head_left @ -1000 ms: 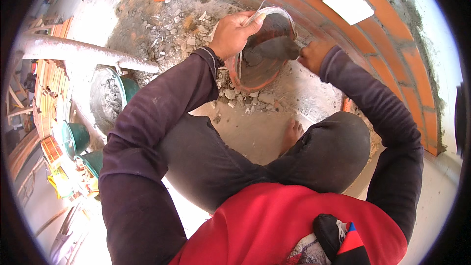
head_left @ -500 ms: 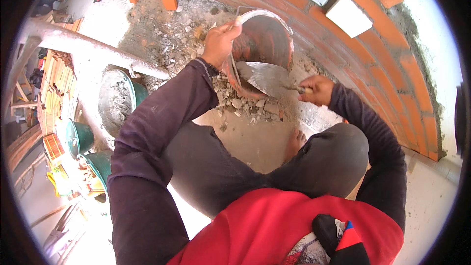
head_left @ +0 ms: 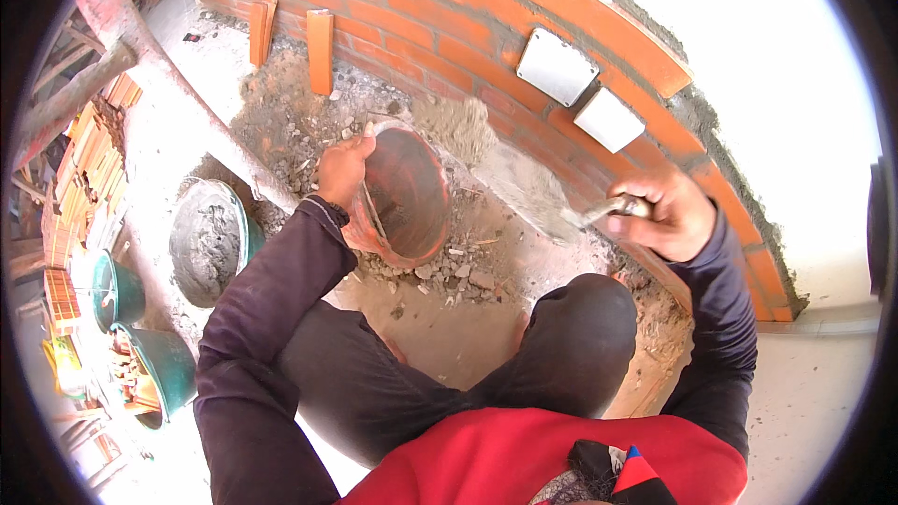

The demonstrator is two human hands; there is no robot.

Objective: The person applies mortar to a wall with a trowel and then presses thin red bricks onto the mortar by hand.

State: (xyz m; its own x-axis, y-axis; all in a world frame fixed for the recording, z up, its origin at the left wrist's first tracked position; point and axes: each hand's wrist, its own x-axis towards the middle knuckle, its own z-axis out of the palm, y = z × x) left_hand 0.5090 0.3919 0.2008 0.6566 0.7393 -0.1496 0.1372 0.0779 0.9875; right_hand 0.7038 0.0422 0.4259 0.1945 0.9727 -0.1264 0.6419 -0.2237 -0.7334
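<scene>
With my left hand (head_left: 343,168) I grip the rim of a worn reddish bucket (head_left: 412,248), which is tilted and has grey mortar smeared inside. My right hand (head_left: 669,213) is closed round the handle of a trowel (head_left: 533,194), held out to the right of the bucket. Wet grey mortar (head_left: 456,127) sits at the blade's far end, beyond the bucket's rim and in front of the brick wall (head_left: 402,28). Motion blurs the blade and the mortar a little.
Two white box covers (head_left: 557,66) are set in the wall. Loose bricks (head_left: 320,51) lean at its foot, amid rubble (head_left: 458,276). On the left stand a mortar-filled tub (head_left: 210,234), green buckets (head_left: 168,369) and a slanting wooden pole (head_left: 201,98).
The trowel has come up out of the bucket with mortar on it, and my right hand has risen to the right. The view has shifted, showing more wall.
</scene>
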